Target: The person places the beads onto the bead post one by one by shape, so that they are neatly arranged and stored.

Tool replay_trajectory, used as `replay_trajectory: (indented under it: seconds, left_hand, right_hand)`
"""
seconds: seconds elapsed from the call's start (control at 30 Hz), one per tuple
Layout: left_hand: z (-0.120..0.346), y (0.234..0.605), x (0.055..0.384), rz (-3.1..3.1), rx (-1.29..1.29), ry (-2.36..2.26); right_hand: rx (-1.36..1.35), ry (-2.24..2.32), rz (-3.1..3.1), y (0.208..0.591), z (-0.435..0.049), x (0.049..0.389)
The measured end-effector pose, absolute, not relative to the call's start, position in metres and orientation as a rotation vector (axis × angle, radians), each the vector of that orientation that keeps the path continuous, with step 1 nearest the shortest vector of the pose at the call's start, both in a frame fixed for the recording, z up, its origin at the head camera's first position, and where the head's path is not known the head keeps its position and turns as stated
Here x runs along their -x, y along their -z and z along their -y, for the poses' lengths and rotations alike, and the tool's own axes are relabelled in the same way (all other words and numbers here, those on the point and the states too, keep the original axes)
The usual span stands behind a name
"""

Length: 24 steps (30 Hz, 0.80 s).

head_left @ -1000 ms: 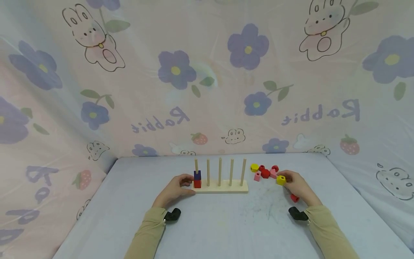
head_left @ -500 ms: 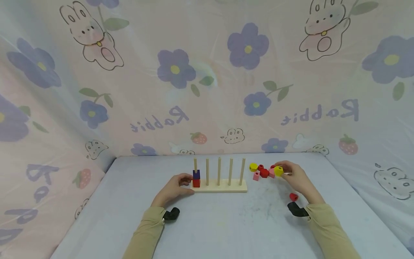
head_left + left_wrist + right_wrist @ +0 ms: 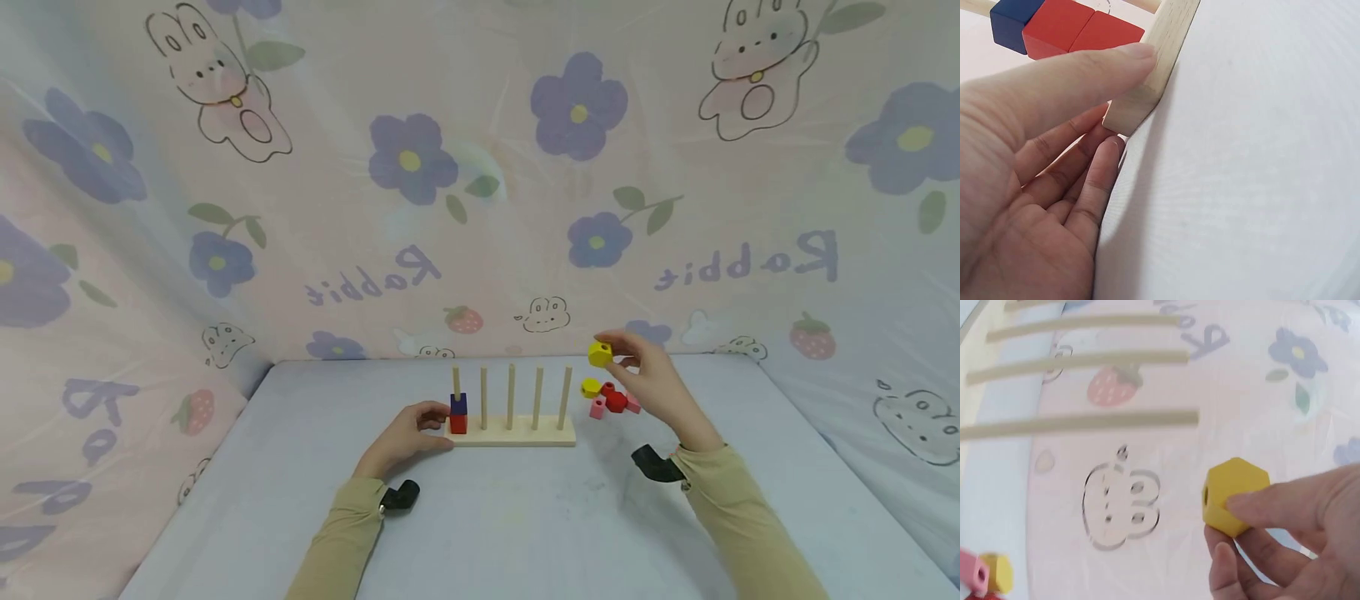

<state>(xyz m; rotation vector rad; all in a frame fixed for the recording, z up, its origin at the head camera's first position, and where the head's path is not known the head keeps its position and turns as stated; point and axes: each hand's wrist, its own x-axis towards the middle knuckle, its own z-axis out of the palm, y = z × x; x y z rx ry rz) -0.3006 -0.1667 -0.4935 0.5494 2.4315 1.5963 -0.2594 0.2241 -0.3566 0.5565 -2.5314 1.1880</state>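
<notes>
A white table (image 3: pixel 510 517) spreads in front of the rack (image 3: pixel 517 441); at the rack's left end the left hand (image 3: pixel 408 435) grips the wood, thumb against its front side; the rack's leftmost peg (image 3: pixel 456 382) carries two red blocks (image 3: pixel 458 424) with a blue block (image 3: pixel 458 403) on top, and four more pegs (image 3: pixel 512 400) stand upright along the rack; just right of the rack lie red beads (image 3: pixel 616 402), pink beads (image 3: pixel 597 408) and a yellow bead (image 3: pixel 591 388); there too, raised off the table, the right hand (image 3: pixel 654 385) pinches a yellow hexagon (image 3: pixel 599 354) between thumb and fingers; behind the rack hangs a printed cloth (image 3: pixel 495 250).
</notes>
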Motion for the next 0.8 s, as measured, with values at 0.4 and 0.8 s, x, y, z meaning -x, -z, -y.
replay_trajectory:
  seconds: [0.4,0.8]
  left_hand:
    - [0.167,0.496,0.302,-2.424,-0.545,-1.602]
    - [0.16,0.467,0.286,-2.417,-0.62,-1.612]
  right_hand:
    - [-0.77,-1.334,2.388,0.326,-0.156,0.259]
    - [-0.879,-1.425,2.342,0.322,-0.108,0.242]
